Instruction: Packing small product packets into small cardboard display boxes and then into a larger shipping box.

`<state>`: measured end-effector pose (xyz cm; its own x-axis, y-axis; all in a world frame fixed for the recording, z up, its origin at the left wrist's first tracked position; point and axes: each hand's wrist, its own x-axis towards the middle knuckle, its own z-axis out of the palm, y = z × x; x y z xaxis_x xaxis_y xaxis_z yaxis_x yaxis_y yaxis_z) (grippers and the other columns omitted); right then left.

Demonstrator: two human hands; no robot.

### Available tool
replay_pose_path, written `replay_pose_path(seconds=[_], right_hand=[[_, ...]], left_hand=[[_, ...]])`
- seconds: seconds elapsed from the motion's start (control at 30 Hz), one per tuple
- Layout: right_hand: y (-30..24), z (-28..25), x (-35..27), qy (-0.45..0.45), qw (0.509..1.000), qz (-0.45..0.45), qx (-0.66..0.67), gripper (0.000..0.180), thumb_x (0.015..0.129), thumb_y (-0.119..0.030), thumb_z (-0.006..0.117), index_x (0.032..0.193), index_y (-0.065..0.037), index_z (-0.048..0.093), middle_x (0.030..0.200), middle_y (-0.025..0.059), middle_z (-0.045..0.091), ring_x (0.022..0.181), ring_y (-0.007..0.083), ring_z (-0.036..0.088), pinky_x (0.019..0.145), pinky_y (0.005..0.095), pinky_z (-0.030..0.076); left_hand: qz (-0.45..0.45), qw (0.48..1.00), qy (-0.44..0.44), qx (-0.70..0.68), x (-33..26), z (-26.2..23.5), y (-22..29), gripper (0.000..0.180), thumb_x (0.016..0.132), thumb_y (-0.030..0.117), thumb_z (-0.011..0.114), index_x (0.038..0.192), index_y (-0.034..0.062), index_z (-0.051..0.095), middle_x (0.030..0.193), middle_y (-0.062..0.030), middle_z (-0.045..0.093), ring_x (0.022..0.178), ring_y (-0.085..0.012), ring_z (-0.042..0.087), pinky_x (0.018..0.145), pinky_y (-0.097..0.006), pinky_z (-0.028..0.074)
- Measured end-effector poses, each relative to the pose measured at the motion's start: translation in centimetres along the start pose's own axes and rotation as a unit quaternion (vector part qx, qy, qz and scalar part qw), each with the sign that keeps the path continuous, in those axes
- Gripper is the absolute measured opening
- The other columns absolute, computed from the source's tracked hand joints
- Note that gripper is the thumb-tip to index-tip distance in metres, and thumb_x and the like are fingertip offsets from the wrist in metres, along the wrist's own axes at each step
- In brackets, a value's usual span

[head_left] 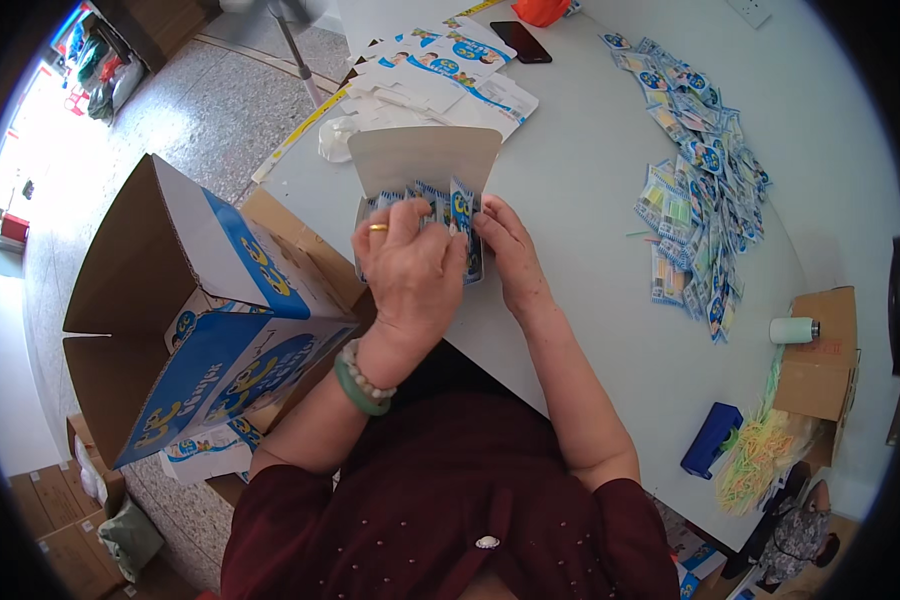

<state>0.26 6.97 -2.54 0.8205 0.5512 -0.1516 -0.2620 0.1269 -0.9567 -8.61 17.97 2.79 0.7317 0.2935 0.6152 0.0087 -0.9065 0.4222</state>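
Note:
A small open carton [425,160] stands on the table in front of me, its pale lid flap raised at the far side. Blue-and-white sachets [460,205] are packed upright in it. My left hand [410,260], with a ring and bracelets at the wrist, reaches over the carton; its curled fingers press in among the sachets, and the fingertips are partly hidden. Against the carton's right side rests my right hand [511,255], fingers bent round the wall and holding it.
Many loose sachets [705,180] lie heaped at the right. Flat printed cartons [460,75] and a phone [522,42] are at the far side. A large open cardboard box [240,330] stands left. Nearer right are a blue tape dispenser [711,440], pale strips [765,460] and a brown box [820,350].

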Motion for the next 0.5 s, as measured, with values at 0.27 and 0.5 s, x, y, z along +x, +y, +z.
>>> replay_pose_path(seconds=[0.27, 0.5], right_hand=[[0.6, -0.8, -0.2, 0.032, 0.999, 0.012, -0.012, 0.041, 0.094, -0.035, 0.052, 0.125, -0.008, 0.052, 0.108, 0.0015, 0.059, 0.1, 0.0091, 0.052, 0.089, 0.0258, 0.04], [-0.2, -1.2, 0.0, 0.018, 0.998, 0.044, 0.029, 0.042, 0.093, -0.025, 0.056, 0.131, -0.008, 0.049, 0.115, 0.0044, 0.058, 0.107, 0.0123, 0.053, 0.093, 0.0283, 0.041]], left_hand=[[-0.045, 0.991, -0.112, 0.06, -0.5, 1.1, 0.1, 0.014, 0.071, 0.016, 0.07, 0.08, 0.0076, 0.064, 0.102, -0.0086, 0.057, 0.1, -0.0287, 0.053, 0.092, -0.046, 0.032], [0.117, 0.974, -0.156, 0.117, -1.2, 1.6, -1.0, 0.032, 0.078, 0.015, 0.064, 0.109, 0.007, 0.062, 0.119, -0.008, 0.057, 0.125, -0.0332, 0.045, 0.105, -0.066, 0.016]])
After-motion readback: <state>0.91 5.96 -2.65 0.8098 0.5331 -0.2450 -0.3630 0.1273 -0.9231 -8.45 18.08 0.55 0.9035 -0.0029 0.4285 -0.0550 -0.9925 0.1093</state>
